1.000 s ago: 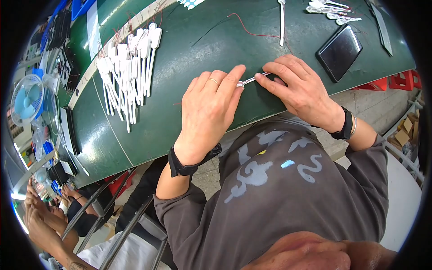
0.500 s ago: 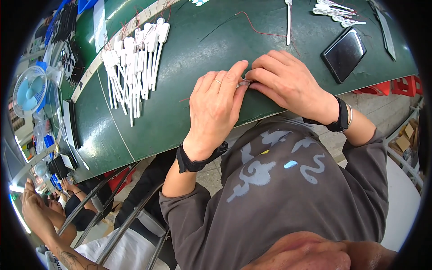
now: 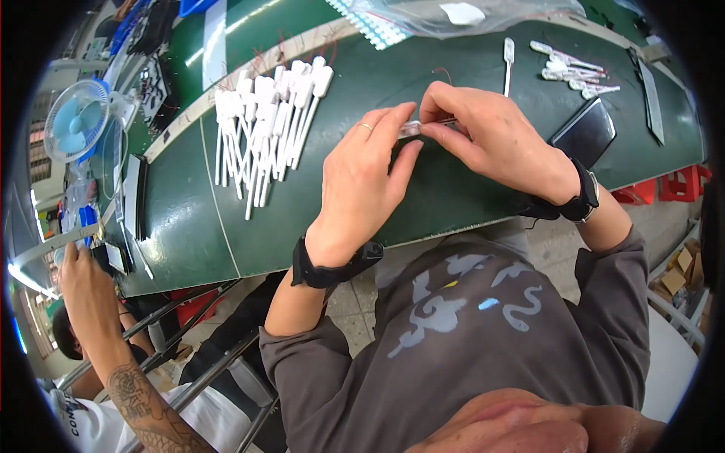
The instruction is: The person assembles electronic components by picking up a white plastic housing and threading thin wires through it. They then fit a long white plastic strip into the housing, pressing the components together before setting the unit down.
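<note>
Both of my hands meet over the near part of the green table (image 3: 302, 219). Between the index finger and thumb of my left hand (image 3: 357, 181) sits a small whitish, clear-looking plastic piece (image 3: 410, 130). My right hand (image 3: 498, 140) pinches at the right end of that piece, its fingertips closed, with thin wires (image 3: 448, 121) running beneath the fingers. The fingers hide much of the piece. A single white paddle-ended stick (image 3: 508, 57) lies beyond my right hand. To the left is a pile of similar white sticks (image 3: 264, 113) with thin red wires.
Several clear-ended pieces with red wires (image 3: 570, 72) lie at the far right, near a black phone (image 3: 585, 132) and a dark flat strip (image 3: 651, 102). A clear plastic bag (image 3: 483, 16) lies at the back. A fan (image 3: 77, 121) and another person's arm (image 3: 113, 355) are at left.
The view has shifted, bringing the plastic bag into sight at the back. My fingers have parted slightly, showing more of the small piece. The other person's arm at left has risen.
</note>
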{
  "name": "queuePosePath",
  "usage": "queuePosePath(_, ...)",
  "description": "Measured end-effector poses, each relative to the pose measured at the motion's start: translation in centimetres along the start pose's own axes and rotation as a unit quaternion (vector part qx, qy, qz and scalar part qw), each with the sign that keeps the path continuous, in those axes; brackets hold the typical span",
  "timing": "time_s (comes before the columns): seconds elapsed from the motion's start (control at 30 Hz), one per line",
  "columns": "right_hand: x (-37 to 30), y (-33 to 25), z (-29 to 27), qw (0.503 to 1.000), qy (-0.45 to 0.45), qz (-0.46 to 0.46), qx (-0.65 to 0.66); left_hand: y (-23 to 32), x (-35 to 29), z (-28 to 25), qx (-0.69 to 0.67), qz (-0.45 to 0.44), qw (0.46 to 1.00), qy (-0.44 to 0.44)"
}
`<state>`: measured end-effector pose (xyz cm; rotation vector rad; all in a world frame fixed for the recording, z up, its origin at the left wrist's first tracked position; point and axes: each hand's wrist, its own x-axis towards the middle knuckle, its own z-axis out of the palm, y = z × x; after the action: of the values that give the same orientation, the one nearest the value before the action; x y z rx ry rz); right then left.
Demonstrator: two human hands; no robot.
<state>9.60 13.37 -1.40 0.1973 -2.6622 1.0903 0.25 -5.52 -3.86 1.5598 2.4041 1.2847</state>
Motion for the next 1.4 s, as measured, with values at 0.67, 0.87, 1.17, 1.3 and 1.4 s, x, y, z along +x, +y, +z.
queuePosePath(0.67, 2.1, 1.5, 1.1, 0.999, 0.023, 0.026, -0.008, -1.2, 2.8, -0.5, -0.314, -0.307, 0.897, -0.041)
queuePosePath(0.87, 1.8, 1.4, 1.4, 0.999, 0.030, 0.023, -0.018, -1.0, 2.5, 0.1, -0.303, -0.292, 0.907, -0.016)
queuePosePath(1.17, 1.8, 1.1, 1.5, 0.999, 0.037, 0.012, -0.024, -0.8, 2.5, 0.1, -0.285, -0.296, 0.912, -0.002)
queuePosePath(1.3, 1.8, 1.4, 1.6, 0.999, 0.043, 0.022, -0.005, -0.6, 2.4, 0.6, -0.286, -0.268, 0.920, 0.026)
queuePosePath(1.4, 2.0, 1.4, 1.6, 0.998, 0.046, 0.030, 0.005, -0.8, 2.3, 0.9, -0.292, -0.247, 0.922, 0.053)
